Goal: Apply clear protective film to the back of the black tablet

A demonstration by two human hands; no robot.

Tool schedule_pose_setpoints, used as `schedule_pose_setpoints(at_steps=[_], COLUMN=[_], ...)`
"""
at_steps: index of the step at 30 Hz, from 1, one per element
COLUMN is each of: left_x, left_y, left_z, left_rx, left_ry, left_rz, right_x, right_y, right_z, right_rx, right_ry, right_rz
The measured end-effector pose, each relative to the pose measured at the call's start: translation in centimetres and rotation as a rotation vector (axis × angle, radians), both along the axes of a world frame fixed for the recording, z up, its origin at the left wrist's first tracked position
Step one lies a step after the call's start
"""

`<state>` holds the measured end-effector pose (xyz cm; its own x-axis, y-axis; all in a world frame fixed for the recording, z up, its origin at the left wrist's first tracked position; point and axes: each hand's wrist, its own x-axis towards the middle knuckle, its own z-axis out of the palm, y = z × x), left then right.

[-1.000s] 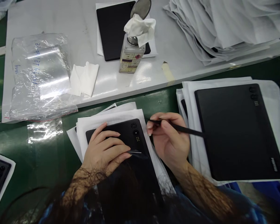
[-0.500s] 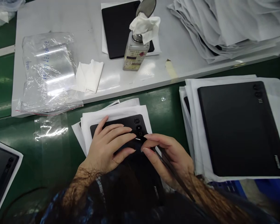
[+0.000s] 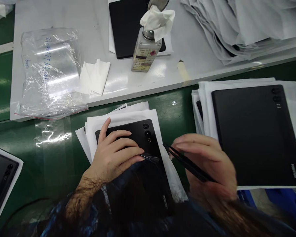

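My left hand [image 3: 113, 154] lay flat on the black tablet [image 3: 140, 154] on its paper sheets, fingertips pinning a thin film strip [image 3: 150, 157]. My right hand [image 3: 207, 164], blurred, gripped black tweezers [image 3: 187, 163]; a slip could scratch the back. The tablet stack [image 3: 254, 131] crowded the right of the surface [image 3: 172, 112].

Bare hands, left hand [image 3: 113, 154] and right hand [image 3: 207, 164] — dark blue patterned sleeves — long nails
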<state>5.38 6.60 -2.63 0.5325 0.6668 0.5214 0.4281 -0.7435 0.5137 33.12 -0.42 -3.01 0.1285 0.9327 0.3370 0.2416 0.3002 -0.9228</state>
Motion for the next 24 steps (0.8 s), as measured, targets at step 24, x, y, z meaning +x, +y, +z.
schedule_pose_setpoints(at_steps=[24], left_x=[0.3], left_y=[0.0], left_z=[0.2], left_rx=[0.007], left_ry=[0.066], left_rz=[0.012], right_x=[-0.8], right_y=[-0.3], right_z=[1.0], right_rx=[0.047], right_ry=[-0.075], right_rz=[0.194])
